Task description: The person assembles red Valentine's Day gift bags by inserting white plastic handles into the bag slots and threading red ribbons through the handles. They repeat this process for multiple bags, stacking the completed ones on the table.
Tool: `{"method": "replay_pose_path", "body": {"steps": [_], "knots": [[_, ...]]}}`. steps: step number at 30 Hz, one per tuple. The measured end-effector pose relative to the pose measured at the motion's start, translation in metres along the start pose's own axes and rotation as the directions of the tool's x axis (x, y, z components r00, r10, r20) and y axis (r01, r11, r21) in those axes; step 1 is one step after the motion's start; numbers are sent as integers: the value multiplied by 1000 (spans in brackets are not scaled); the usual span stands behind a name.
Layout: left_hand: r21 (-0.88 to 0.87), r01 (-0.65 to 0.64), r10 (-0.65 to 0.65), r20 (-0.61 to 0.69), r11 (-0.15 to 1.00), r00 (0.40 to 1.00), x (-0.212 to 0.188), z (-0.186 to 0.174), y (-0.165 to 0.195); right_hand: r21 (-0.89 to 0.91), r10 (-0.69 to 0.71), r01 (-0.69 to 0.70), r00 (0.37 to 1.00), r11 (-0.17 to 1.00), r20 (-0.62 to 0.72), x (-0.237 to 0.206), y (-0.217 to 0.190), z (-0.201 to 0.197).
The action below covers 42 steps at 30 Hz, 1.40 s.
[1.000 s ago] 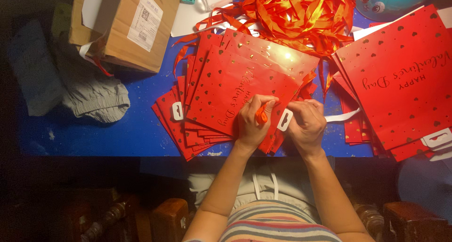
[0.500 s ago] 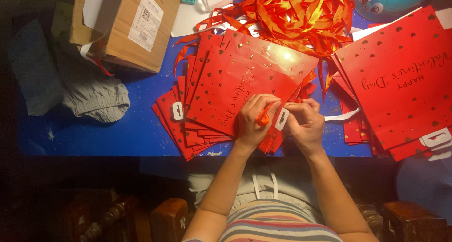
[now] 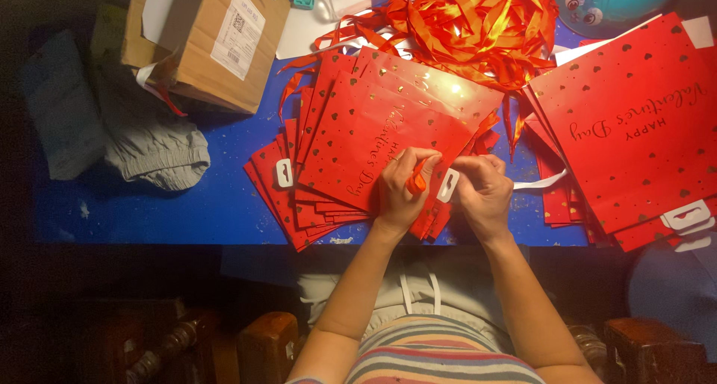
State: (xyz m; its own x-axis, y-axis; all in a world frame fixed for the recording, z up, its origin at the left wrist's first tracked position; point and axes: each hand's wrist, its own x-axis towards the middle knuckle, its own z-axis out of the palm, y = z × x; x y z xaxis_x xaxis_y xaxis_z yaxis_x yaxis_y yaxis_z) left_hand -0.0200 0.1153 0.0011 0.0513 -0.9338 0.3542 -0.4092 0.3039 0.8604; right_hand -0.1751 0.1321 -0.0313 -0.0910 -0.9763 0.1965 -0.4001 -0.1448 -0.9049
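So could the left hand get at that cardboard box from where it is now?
Probably yes, with a stretch. The left hand is pinching a ribbon on the red bag; the box sits at the far left corner, with only bags and bare blue table between.

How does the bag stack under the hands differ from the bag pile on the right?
The middle stack is fanned out, its edges splayed; the right pile lies squarer. Both hands, left hand and right hand, rest on the middle stack, the left pinching a ribbon; nothing touches the right pile. The right pile's top bag looks larger in view. Both are red with small dark hearts, flat on the blue table.
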Motion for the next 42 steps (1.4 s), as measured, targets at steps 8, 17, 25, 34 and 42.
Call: {"method": "replay_pose_path", "body": {"steps": [8, 17, 25, 34, 42], "knots": [[32, 15, -14, -12, 999, 1000, -5, 5, -6, -45, -22, 20, 999, 999, -44, 0, 1, 4], [-327, 405, -320, 283, 854, 904, 10, -25, -16, -44, -48, 46, 998, 998, -42, 0, 1, 3], [404, -82, 182, -216, 911, 959, 49, -108, -15, -87, -85, 80, 995, 993, -45, 0, 0, 2], [240, -319, 237, 315, 917, 919, -17, -39, 30, -64, -159, 156, 987, 986, -30, -1, 5, -2], [158, -66, 54, 83, 985, 995, -6, -20, 5, -143, -353, 353, 935, 925, 24, 2, -21, -6]]}}
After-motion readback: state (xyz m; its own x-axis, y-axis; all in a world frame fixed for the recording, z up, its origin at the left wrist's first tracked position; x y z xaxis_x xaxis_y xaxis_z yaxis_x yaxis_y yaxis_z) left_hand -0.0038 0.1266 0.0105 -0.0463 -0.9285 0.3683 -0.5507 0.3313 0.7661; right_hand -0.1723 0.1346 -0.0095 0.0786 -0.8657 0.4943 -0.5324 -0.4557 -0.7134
